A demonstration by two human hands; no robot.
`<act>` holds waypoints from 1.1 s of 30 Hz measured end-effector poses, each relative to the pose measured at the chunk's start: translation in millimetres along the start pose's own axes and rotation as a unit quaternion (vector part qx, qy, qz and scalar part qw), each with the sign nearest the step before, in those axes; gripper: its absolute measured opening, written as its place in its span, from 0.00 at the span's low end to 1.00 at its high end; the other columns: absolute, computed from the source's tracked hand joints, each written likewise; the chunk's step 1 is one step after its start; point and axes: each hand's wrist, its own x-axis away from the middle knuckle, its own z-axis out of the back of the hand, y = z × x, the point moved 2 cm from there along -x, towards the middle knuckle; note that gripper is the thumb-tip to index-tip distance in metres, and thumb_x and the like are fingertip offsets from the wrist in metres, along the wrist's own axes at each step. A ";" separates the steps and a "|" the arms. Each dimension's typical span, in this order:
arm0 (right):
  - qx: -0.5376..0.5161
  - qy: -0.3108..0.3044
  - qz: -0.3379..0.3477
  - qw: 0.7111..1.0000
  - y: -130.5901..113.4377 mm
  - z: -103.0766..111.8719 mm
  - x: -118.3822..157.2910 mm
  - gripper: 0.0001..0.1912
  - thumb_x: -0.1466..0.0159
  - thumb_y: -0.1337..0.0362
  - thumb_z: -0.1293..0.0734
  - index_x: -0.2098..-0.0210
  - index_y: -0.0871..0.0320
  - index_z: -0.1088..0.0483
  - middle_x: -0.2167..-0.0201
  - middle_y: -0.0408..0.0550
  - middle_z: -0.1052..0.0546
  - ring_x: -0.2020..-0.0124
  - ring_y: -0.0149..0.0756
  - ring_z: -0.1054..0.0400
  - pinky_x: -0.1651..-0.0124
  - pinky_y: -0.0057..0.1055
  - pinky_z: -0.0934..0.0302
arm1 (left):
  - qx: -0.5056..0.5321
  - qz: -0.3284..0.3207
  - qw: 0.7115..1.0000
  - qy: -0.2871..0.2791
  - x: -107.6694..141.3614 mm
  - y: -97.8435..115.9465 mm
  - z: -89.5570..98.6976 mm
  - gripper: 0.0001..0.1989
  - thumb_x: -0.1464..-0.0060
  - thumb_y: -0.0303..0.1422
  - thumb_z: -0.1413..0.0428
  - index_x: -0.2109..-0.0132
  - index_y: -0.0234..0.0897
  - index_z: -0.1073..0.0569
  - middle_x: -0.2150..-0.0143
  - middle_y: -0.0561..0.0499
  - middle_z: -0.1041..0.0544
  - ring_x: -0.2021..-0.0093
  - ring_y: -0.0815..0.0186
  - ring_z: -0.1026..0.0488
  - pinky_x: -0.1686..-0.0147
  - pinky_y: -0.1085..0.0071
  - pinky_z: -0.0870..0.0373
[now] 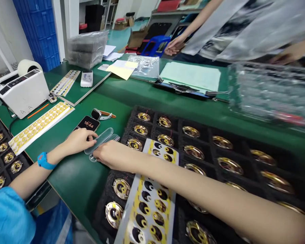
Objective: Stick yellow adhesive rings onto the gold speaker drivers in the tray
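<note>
My left hand (78, 144), with a blue band at the wrist, pinches the near edge of a clear, long plastic case (104, 135) with rounded ends. My right hand (113, 154) reaches across from the right, its fingers curled down at the case's other half. Something thin and dark shows inside that half, too small to name. Beyond my left hand lies a phone (87, 124) reading 18:44. Under my right forearm, a sheet of yellow and black round stickers (148, 203) rests on a black foam tray (112, 189) of gold round parts.
A white tape dispenser (27, 89) and another sticker sheet (40, 125) are at the left. A smartwatch (96, 114) lies behind the phone. Further back are a clipboard with pale green paper (190, 76) and clear plastic trays (271, 91). Another person's hand (175, 45) shows across the table.
</note>
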 end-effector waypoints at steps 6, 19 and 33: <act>-0.070 0.061 -0.022 0.995 8.0 13.8 10.3 0.06 0.39 0.73 0.36 0.69 0.58 0.29 0.73 0.46 0.23 0.73 0.35 0.30 0.71 0.28 0.46 | 0.000 -0.013 1.000 0.017 0.1 -0.8 0.5 0.10 0.46 0.28 0.45 0.57 0.36 0.23 0.70 0.55 0.21 0.66 0.66 0.27 0.63 0.72 0.34; -0.542 0.435 -0.144 0.704 -8.5 63.2 82.3 0.17 0.43 0.49 0.28 0.72 0.55 0.33 0.80 0.40 0.27 0.79 0.28 0.32 0.73 0.26 0.34 | 0.350 -0.110 0.925 -0.096 39.3 50.5 18.1 0.15 0.36 0.43 0.54 0.59 0.35 0.31 0.75 0.56 0.31 0.74 0.73 0.34 0.70 0.75 0.35; -0.305 0.272 -0.277 0.870 75.5 19.0 38.5 0.06 0.43 0.65 0.31 0.75 0.59 0.26 0.78 0.42 0.24 0.74 0.33 0.31 0.66 0.32 0.36 | 0.278 0.026 0.959 0.055 64.0 -15.2 17.0 0.19 0.38 0.47 0.55 0.68 0.36 0.35 0.83 0.60 0.37 0.81 0.73 0.43 0.75 0.75 0.45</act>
